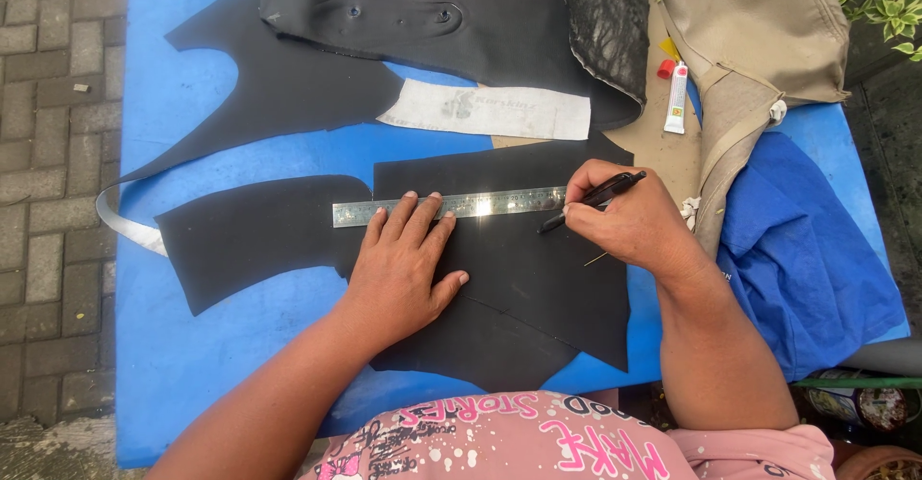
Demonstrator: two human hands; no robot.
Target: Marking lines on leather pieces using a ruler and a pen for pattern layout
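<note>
My left hand (401,267) lies flat with fingers spread, its fingertips pressing a steel ruler (499,203) onto a black leather piece (538,283). My right hand (629,219) grips a black pen (600,196), whose tip touches the leather just below the ruler's right end. A second black leather piece (245,235) lies to the left, under the ruler's left end.
All rests on a blue table (192,365). Further back lie more black leather (288,77), a white paper strip (485,110), a white glue tube with red cap (676,96), a beige bag (759,29) and blue cloth (807,250). Brick paving lies left.
</note>
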